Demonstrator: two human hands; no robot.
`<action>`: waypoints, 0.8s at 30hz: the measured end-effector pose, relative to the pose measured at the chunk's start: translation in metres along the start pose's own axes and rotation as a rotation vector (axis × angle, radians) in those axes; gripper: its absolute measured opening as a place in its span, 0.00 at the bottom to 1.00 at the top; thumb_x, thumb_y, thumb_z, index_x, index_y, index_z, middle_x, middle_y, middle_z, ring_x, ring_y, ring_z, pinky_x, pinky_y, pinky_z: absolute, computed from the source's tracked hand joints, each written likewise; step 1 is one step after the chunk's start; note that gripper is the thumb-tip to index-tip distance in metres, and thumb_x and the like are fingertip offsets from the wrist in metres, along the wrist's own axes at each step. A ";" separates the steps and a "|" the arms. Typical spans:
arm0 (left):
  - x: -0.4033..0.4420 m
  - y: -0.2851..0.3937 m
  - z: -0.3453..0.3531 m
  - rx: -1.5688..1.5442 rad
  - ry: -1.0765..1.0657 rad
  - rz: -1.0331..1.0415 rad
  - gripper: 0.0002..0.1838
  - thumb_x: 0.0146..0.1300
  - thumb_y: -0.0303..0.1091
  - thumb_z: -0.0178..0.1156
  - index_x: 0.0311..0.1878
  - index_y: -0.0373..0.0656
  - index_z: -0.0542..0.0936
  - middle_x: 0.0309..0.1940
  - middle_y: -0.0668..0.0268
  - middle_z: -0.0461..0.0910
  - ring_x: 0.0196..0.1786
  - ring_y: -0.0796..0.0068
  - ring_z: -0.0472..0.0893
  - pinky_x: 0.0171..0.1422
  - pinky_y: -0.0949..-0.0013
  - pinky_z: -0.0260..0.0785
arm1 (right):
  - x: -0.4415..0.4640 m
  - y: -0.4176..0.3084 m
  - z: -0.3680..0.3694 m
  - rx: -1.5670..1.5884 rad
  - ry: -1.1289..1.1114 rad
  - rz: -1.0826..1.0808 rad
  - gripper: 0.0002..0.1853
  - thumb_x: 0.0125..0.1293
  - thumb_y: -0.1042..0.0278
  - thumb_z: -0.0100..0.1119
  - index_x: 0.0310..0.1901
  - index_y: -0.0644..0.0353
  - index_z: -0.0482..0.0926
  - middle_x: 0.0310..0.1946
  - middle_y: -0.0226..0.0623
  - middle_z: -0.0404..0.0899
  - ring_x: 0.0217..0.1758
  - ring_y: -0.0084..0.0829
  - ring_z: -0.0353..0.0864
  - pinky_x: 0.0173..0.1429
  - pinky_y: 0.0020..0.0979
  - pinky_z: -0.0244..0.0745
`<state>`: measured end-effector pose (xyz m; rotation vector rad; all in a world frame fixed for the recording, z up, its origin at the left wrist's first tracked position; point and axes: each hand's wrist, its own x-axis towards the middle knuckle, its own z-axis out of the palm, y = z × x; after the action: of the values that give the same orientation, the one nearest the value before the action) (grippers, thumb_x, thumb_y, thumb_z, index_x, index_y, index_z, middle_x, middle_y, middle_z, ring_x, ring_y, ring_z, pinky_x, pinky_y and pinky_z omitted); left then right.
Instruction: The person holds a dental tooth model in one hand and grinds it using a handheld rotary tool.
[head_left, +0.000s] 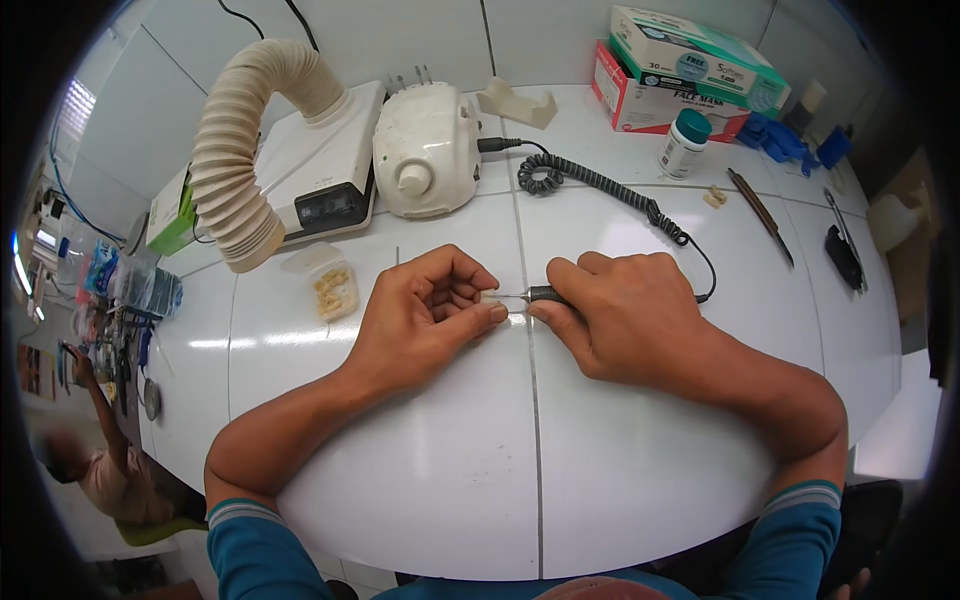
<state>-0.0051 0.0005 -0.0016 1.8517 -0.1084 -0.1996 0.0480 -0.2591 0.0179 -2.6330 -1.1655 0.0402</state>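
My right hand (635,310) grips a dark rotary handpiece (545,294), its thin metal bur pointing left. A coiled black cord (610,190) runs from the handpiece's end to a cream control unit (425,150) with a round knob. Between the thumb and fingers of my left hand (415,320) is a small pale piece (489,297), mostly covered by the fingertips. The bur tip is at this piece; whether they touch I cannot tell. Left of my left hand stands an open clear plastic box (342,305) with several yellowish tooth-like pieces in it.
A ribbed suction hose (230,150) arches from a white box (320,160) at the back left. Mask boxes (690,75) and a green-capped bottle (684,145) stand back right. A brown-handled knife (760,215) lies far right. Another person (110,470) sits at the left.
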 end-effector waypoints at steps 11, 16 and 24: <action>0.001 -0.001 -0.001 -0.020 -0.005 0.009 0.12 0.74 0.22 0.76 0.54 0.33 0.83 0.42 0.61 0.91 0.43 0.80 0.91 0.52 0.75 0.84 | 0.002 -0.001 -0.002 0.009 -0.033 0.017 0.22 0.85 0.45 0.60 0.45 0.60 0.86 0.32 0.49 0.89 0.31 0.51 0.92 0.34 0.50 0.83; 0.002 0.000 0.000 -0.009 -0.012 0.009 0.12 0.74 0.23 0.76 0.54 0.33 0.83 0.42 0.62 0.91 0.43 0.80 0.91 0.52 0.75 0.84 | 0.002 -0.003 -0.002 -0.017 -0.049 0.021 0.22 0.85 0.46 0.60 0.45 0.60 0.86 0.33 0.49 0.89 0.31 0.51 0.92 0.34 0.50 0.84; 0.002 0.002 0.001 -0.009 -0.002 -0.023 0.11 0.73 0.25 0.78 0.52 0.34 0.86 0.43 0.68 0.88 0.45 0.86 0.86 0.53 0.78 0.82 | 0.003 -0.004 -0.001 -0.034 -0.049 0.005 0.22 0.85 0.46 0.60 0.46 0.59 0.87 0.33 0.48 0.90 0.30 0.50 0.92 0.33 0.48 0.83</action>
<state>-0.0035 -0.0014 -0.0006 1.8446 -0.0875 -0.2181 0.0470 -0.2547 0.0205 -2.6785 -1.1857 0.0874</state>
